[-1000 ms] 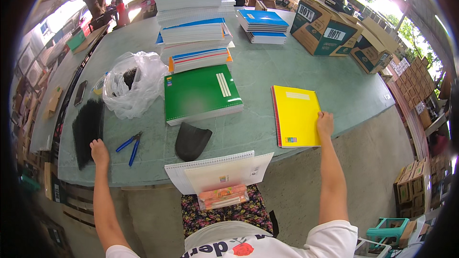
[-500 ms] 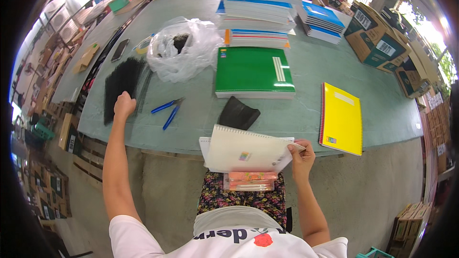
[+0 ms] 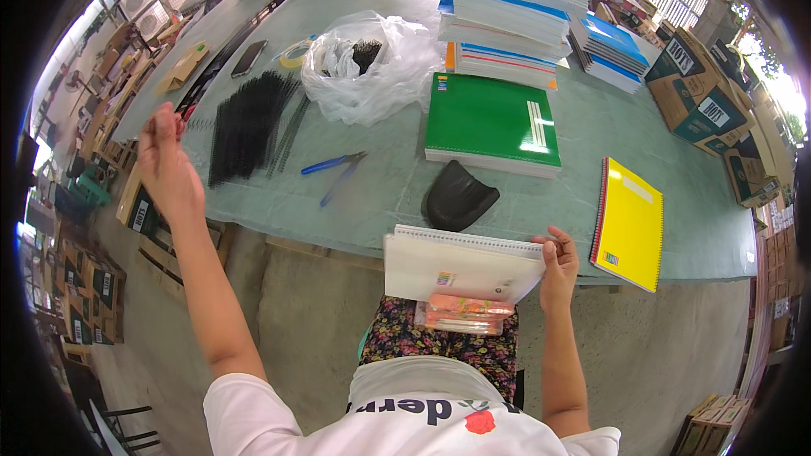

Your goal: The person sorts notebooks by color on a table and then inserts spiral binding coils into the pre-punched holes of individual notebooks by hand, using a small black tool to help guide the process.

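Note:
My left hand (image 3: pixel 171 171) is raised at the table's left edge, fingers together around the end of a thin dark spiral coil (image 3: pixel 199 124). Right of it, a pile of black spiral coils (image 3: pixel 245 128) lies on the table. My right hand (image 3: pixel 557 272) grips the right edge of a white-covered notebook (image 3: pixel 456 266), thumb in front; punched holes run along its top edge. This notebook leans at the table's front edge, above orange wrapped packs (image 3: pixel 469 314) on my lap. Behind it lies a curved black pad-like piece (image 3: pixel 460 197). Blue-handled cutters (image 3: pixel 325 165) rest open between coils and pad.
A green notebook stack (image 3: pixel 490 122) stands before a tall pile of books (image 3: pixel 511 25). At right are a yellow spiral notebook (image 3: pixel 627 224), blue books (image 3: pixel 610 46) and cartons (image 3: pixel 699 93). A plastic bag (image 3: pixel 363 76) and phone (image 3: pixel 249 59) lie at the back left.
My left hand has lifted off the coil pile and moved left with a coil. The white notebook's pages sit more evenly together, still in my right hand. The whole view has shifted.

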{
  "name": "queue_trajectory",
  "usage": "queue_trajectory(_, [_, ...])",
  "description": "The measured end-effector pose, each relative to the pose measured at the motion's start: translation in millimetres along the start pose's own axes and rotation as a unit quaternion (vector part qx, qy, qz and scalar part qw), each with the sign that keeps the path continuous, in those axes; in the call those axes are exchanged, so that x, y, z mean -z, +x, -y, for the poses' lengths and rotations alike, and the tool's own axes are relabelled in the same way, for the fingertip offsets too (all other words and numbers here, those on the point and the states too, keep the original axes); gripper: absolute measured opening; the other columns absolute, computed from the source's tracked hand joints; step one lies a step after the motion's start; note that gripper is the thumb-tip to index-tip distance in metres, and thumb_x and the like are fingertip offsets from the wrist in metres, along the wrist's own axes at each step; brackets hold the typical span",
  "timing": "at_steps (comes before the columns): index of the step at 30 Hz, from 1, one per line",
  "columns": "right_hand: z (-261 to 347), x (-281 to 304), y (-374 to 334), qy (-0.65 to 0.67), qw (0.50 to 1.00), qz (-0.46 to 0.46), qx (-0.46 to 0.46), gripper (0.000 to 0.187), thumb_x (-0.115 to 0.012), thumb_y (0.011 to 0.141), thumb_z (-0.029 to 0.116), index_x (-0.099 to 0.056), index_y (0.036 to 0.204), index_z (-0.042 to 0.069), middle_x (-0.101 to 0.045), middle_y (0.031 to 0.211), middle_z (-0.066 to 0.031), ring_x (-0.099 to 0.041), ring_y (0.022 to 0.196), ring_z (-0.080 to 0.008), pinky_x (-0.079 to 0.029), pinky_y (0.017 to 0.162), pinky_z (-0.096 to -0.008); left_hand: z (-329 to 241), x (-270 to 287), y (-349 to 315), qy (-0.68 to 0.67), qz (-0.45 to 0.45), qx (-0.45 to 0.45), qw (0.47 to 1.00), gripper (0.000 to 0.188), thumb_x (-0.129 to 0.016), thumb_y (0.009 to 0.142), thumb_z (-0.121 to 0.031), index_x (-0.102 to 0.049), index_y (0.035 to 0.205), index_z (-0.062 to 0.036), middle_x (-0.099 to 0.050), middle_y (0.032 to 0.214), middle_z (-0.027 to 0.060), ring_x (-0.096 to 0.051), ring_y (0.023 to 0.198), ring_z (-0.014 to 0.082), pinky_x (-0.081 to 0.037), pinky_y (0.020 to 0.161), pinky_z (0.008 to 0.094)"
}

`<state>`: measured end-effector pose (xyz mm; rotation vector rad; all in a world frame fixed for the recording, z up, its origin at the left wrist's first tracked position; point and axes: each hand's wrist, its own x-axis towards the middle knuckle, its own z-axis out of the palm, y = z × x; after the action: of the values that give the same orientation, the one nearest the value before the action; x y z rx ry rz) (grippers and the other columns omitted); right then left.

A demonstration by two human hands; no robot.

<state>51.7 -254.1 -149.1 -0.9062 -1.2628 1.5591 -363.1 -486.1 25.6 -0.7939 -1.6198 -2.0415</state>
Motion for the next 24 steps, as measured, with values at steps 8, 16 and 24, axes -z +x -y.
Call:
queue_trajectory(8, [-1.0,-19.7,-7.3,0.011,0.999,-0.052,0.005,0.021,-0.065,0.084,0.018,-0.058,0.095,0.001,-0.059,0.085,-0.0041,-0.053,0.078,-0.0094,-0.043,0.071,-0.0232,4.7,-8.3,-189.1,0.309,0.633,0.229,0.671,0.066,-0.057,0.082,-0.013,-0.024,0.137,0.0021,-0.059,0.092,0.0302,-0.059,0.084,0.0433,-0.046,0.077,0.046])
queue_trajectory(16, [16.7,-29.1,-5.8,-0.386,0.883,-0.064,0.26,0.025,-0.07,0.076,0.013,-0.06,0.097,0.004,-0.06,0.097,-0.01,-0.055,0.089,-0.0227,-0.043,0.081,-0.0323,10.4,-12.0,-245.7,0.204,0.594,0.309,0.714,0.078,-0.054,0.085,-0.014,-0.003,0.144,-0.0103,-0.059,0.068,0.0244,-0.058,0.063,0.0408,-0.045,0.062,0.0459])
queue_trajectory(24, [10.7,-153.7,-13.8,-0.471,0.779,0.302,0.283,0.026,-0.063,0.079,0.019,-0.06,0.101,0.005,-0.061,0.1,-0.0148,-0.057,0.094,-0.0315,-0.044,0.083,-0.0414,21.3,7.2,-227.0,0.27,0.566,0.305,0.717,0.079,-0.056,0.085,-0.013,-0.002,0.144,-0.0122,-0.059,0.067,0.0213,-0.058,0.057,0.0376,-0.045,0.058,0.0428])
